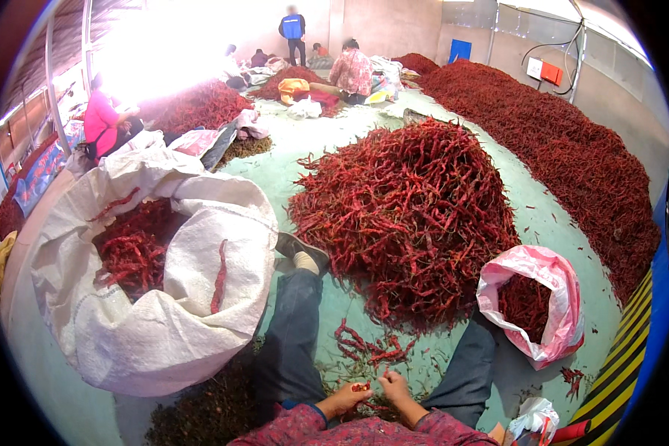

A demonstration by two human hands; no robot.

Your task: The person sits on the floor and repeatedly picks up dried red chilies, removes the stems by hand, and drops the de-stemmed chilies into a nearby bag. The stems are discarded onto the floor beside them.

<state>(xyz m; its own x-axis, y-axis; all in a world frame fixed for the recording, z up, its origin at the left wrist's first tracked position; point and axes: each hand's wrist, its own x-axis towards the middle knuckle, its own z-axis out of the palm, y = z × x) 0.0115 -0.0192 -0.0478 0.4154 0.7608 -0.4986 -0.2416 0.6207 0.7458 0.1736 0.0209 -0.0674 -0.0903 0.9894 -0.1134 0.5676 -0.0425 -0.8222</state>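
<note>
My left hand [340, 402] is low in front of me, between my spread legs, its fingers closed on a dried red chili pepper [360, 386]. Just to its right, my right hand [395, 386] is pinched shut; whatever its fingertips hold is too small to make out. Beyond both hands a few loose chilies [372, 346] lie on the green floor among stem scraps. A large heap of dried red chilies [409, 215] rises past my feet. At my left stands a big white woven sack [208, 342], rolled open, with chilies inside and one on its rim.
A pink-and-white sack [565, 320] with chilies stands at right. Dark stem debris [204, 412] lies at lower left. A long chili bank [550, 149] runs along the right wall. Several people sit or stand farther back, one in a pink top [100, 119]. A plastic bag [535, 420] sits at lower right.
</note>
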